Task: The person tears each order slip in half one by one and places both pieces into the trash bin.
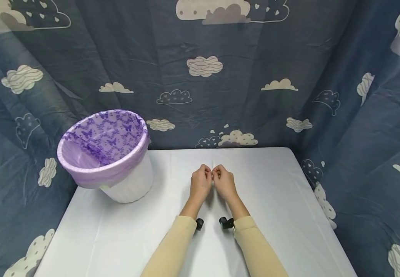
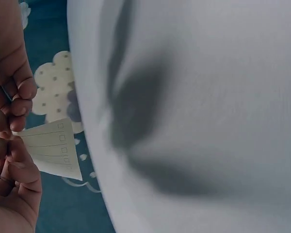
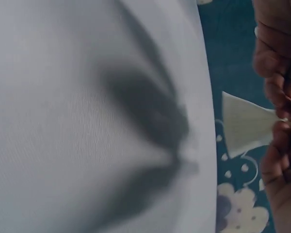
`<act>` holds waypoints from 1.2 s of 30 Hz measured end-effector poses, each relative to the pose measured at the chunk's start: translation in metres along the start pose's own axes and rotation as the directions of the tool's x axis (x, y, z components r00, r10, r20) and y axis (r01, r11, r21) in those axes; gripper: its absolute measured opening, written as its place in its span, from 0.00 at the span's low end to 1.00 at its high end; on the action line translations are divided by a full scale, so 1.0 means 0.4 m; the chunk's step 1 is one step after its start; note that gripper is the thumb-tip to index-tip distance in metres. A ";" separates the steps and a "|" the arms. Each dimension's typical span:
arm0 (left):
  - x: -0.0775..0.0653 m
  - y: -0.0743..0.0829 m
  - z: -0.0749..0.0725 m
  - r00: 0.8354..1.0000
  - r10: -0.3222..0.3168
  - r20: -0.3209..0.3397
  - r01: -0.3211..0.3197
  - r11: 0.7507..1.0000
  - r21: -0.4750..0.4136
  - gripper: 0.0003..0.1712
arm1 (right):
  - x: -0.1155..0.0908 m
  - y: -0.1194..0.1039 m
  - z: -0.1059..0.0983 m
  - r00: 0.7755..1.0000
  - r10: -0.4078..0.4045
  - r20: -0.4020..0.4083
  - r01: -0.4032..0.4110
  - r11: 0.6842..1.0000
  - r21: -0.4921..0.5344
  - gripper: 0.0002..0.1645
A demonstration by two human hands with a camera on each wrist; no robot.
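Observation:
Near the far side of the table, my left hand (image 1: 200,182) and right hand (image 1: 223,182) meet with fingertips together. Between them they pinch a small pale slip of lined paper (image 2: 56,150), which carries a column of little checkboxes. In the right wrist view, the paper (image 3: 247,125) narrows at the fingertips and fans out away from them. From the head view, the hands hide almost all of it. Fingers on both hands are bent inward at the pinch.
A white bin (image 1: 132,184) with a purple butterfly-patterned liner (image 1: 103,169) stands on the table's left side. White cloth covers the table (image 1: 279,215). Dark blue cloud-print curtains (image 1: 241,96) hang behind it and at both sides.

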State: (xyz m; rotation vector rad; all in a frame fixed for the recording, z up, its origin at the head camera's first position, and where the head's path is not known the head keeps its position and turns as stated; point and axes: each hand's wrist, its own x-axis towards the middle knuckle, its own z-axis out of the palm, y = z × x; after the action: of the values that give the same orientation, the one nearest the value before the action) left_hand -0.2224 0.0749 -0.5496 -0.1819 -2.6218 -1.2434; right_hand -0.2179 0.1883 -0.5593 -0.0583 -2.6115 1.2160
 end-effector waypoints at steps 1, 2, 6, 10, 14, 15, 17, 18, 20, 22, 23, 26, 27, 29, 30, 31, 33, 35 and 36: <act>-0.002 0.003 -0.009 1.000 0.012 -0.013 -0.012 1.000 -0.001 0.04 | -0.004 -0.009 0.001 0.999 -0.023 -0.022 0.023 1.000 -0.004 0.05; -0.005 0.007 -0.018 0.999 0.027 -0.029 -0.027 1.000 -0.006 0.04 | -0.008 -0.018 0.003 0.998 -0.047 -0.044 0.047 0.999 -0.002 0.05; -0.018 0.018 -0.054 0.993 0.076 -0.094 -0.081 0.996 -0.044 0.03 | -0.027 -0.052 0.011 0.981 -0.137 -0.138 0.142 0.989 0.027 0.04; -0.032 0.031 -0.085 0.981 0.116 -0.153 -0.129 0.989 -0.076 0.01 | -0.042 -0.081 0.013 0.958 -0.197 -0.208 0.213 0.975 0.059 0.02; -0.044 0.044 -0.115 0.965 0.160 -0.208 -0.179 0.980 -0.081 0.03 | -0.051 -0.107 0.014 0.930 -0.258 -0.260 0.282 0.958 0.058 0.03; -0.047 0.048 -0.124 0.962 0.164 -0.218 -0.186 0.979 -0.082 0.03 | -0.052 -0.114 0.013 0.923 -0.274 -0.271 0.299 0.953 0.054 0.03; -0.053 0.056 -0.142 0.957 0.173 -0.231 -0.199 0.976 -0.092 0.03 | -0.057 -0.130 0.011 0.909 -0.301 -0.289 0.329 0.943 0.051 0.03; -0.056 0.060 -0.151 0.956 0.175 -0.236 -0.204 0.974 -0.101 0.03 | -0.059 -0.138 0.009 0.901 -0.314 -0.299 0.343 0.938 0.049 0.03; -0.061 0.069 -0.172 0.956 0.169 -0.241 -0.204 0.971 -0.127 0.03 | -0.064 -0.158 0.003 0.888 -0.336 -0.315 0.369 0.928 0.050 0.03; -0.065 0.077 -0.189 0.953 0.166 -0.251 -0.209 0.966 -0.152 0.03 | -0.068 -0.179 -0.004 0.878 -0.350 -0.326 0.386 0.921 0.052 0.03; -0.066 0.080 -0.196 0.951 0.167 -0.259 -0.213 0.964 -0.161 0.03 | -0.070 -0.188 -0.008 0.876 -0.353 -0.328 0.391 0.919 0.054 0.03; -0.068 0.085 -0.212 0.945 0.166 -0.284 -0.224 0.956 -0.188 0.03 | -0.073 -0.212 -0.016 0.871 -0.359 -0.335 0.403 0.912 0.071 0.03; -0.068 0.084 -0.215 0.941 0.168 -0.293 -0.231 0.954 -0.193 0.03 | -0.074 -0.218 -0.017 0.872 -0.356 -0.335 0.403 0.912 0.081 0.03; -0.070 0.081 -0.219 0.935 0.172 -0.311 -0.242 0.949 -0.204 0.03 | -0.075 -0.226 -0.016 0.876 -0.348 -0.335 0.401 0.910 0.102 0.03; -0.071 0.079 -0.221 0.931 0.173 -0.320 -0.248 0.946 -0.208 0.03 | -0.077 -0.228 -0.015 0.877 -0.345 -0.334 0.401 0.909 0.115 0.03; -0.073 0.077 -0.221 0.928 0.176 -0.330 -0.255 0.943 -0.213 0.03 | -0.078 -0.231 -0.013 0.881 -0.339 -0.329 0.398 0.908 0.130 0.03; -0.077 0.074 -0.223 0.923 0.171 -0.346 -0.256 0.941 -0.219 0.03 | -0.082 -0.235 -0.011 0.893 -0.322 -0.315 0.382 0.912 0.151 0.03; -0.081 0.074 -0.226 0.920 0.161 -0.358 -0.254 0.939 -0.230 0.04 | -0.086 -0.239 -0.009 0.905 -0.303 -0.298 0.364 0.914 0.178 0.03; -0.082 0.074 -0.228 0.919 0.155 -0.362 -0.251 0.939 -0.235 0.04 | -0.087 -0.241 -0.008 0.910 -0.295 -0.290 0.357 0.915 0.190 0.03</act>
State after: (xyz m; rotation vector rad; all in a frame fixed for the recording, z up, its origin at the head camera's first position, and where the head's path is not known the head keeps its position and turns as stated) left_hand -0.1703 0.0226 -0.4804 -0.2587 -2.0743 -1.4190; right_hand -0.1766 0.1232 -0.4919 0.2458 -2.1301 1.2901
